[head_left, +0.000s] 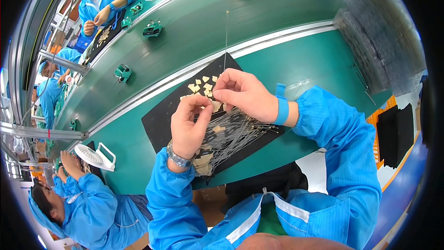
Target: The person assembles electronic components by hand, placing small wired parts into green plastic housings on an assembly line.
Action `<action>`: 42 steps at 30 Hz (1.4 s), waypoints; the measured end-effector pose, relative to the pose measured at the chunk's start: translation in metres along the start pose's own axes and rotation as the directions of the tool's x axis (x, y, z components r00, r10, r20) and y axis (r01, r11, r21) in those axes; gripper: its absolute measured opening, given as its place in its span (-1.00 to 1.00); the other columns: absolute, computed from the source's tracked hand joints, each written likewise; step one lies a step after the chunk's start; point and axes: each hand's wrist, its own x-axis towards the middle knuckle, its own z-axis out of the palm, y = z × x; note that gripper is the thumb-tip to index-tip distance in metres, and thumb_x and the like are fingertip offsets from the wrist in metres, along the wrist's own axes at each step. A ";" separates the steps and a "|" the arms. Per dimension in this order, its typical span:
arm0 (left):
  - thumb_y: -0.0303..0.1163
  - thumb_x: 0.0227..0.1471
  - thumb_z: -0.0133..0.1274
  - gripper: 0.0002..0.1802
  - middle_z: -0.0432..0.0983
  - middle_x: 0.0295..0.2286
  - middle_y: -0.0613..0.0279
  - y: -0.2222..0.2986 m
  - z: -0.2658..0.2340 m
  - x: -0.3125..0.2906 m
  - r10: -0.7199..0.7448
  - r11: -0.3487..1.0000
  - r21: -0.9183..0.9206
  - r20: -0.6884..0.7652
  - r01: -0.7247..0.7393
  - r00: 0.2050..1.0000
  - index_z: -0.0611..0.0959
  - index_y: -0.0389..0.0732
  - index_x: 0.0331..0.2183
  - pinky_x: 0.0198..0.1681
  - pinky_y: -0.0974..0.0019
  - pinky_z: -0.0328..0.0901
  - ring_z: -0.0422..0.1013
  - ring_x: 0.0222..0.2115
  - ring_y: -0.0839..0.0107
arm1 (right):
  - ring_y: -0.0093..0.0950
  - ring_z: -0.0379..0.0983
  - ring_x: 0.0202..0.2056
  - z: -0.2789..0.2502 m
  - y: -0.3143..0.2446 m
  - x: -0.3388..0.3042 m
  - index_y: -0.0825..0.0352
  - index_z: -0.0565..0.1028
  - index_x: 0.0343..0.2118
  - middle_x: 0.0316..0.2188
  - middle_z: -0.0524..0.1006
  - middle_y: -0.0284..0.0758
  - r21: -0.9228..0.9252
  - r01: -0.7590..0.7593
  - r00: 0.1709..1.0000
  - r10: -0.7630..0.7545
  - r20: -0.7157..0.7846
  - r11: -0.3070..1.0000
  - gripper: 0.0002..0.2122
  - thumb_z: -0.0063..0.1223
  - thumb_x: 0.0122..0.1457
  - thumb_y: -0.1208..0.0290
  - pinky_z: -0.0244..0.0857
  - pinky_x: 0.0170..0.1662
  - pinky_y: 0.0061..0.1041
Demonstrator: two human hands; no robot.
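My right hand (247, 93) is closed in a pinch over the black mat. A thin grey wire (226, 41) stands up from its fingers toward the conveyor. Just left of it, my left hand (188, 122) has thumb and forefinger pressed together; what lies between them is too small to make out. Small cream-coloured pieces (194, 87) are scattered on the black mat (162, 119) beyond my fingers. Below my hands lies a loose bundle of grey wires (236, 136), with larger cream pieces (203, 163) at its near left end.
Beyond the metal rail runs a green conveyor (185, 41) carrying small green assemblies (123, 72). A white fan (96, 156) stands at the left. Co-workers in blue (99, 208) sit along the line. Stacked grey, translucent sheets (379, 32) rise at the far right.
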 end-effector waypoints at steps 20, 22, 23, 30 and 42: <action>-0.62 -0.03 0.20 -0.88 0.59 -0.45 0.21 0.013 -0.008 0.001 0.113 0.959 0.251 0.102 -0.135 0.988 0.62 -0.28 -0.37 -0.36 0.44 0.39 0.47 -0.48 0.48 | -0.69 0.38 -0.40 -0.001 0.002 0.001 0.31 0.39 -0.27 -0.40 0.48 -0.43 -0.005 -0.011 0.989 0.012 0.145 1.000 -0.88 0.07 0.27 0.41 0.32 -0.38 -0.66; -0.62 -0.03 0.20 -0.87 0.58 -0.45 0.22 0.007 -0.008 0.002 0.091 0.972 0.206 0.116 -0.114 0.989 0.61 -0.29 -0.36 -0.35 0.44 0.39 0.47 -0.48 0.48 | -0.70 0.38 -0.39 -0.004 0.006 0.003 0.31 0.39 -0.28 -0.39 0.47 -0.44 -0.005 -0.005 0.987 0.005 0.158 1.000 -0.88 0.07 0.27 0.41 0.32 -0.38 -0.67; -0.62 -0.03 0.20 -0.87 0.58 -0.45 0.22 0.007 -0.008 0.001 0.092 0.972 0.205 0.116 -0.114 0.989 0.61 -0.29 -0.36 -0.35 0.44 0.39 0.47 -0.48 0.48 | -0.71 0.37 -0.39 -0.003 0.006 0.002 0.30 0.39 -0.28 -0.39 0.47 -0.45 -0.016 0.003 0.987 0.000 0.163 1.000 -0.88 0.07 0.26 0.41 0.31 -0.37 -0.67; -0.62 -0.03 0.20 -0.87 0.58 -0.46 0.22 0.009 -0.008 -0.001 0.065 0.972 0.219 0.117 -0.090 0.991 0.62 -0.29 -0.35 -0.35 0.44 0.39 0.47 -0.48 0.49 | -0.71 0.34 -0.40 -0.003 0.009 0.002 0.31 0.37 -0.29 -0.40 0.45 -0.45 -0.076 0.091 0.982 -0.077 0.171 0.993 -0.89 0.08 0.26 0.45 0.28 -0.38 -0.66; -0.64 -0.04 0.16 -0.85 0.51 -0.37 0.17 0.012 -0.009 0.004 0.156 0.928 0.304 0.213 -0.217 0.965 0.55 -0.27 -0.37 -0.37 0.37 0.36 0.44 -0.45 0.37 | -0.68 0.39 -0.39 -0.005 0.004 0.003 0.32 0.40 -0.29 -0.39 0.47 -0.43 0.004 -0.016 0.989 0.015 0.149 1.000 -0.90 0.06 0.25 0.45 0.32 -0.35 -0.64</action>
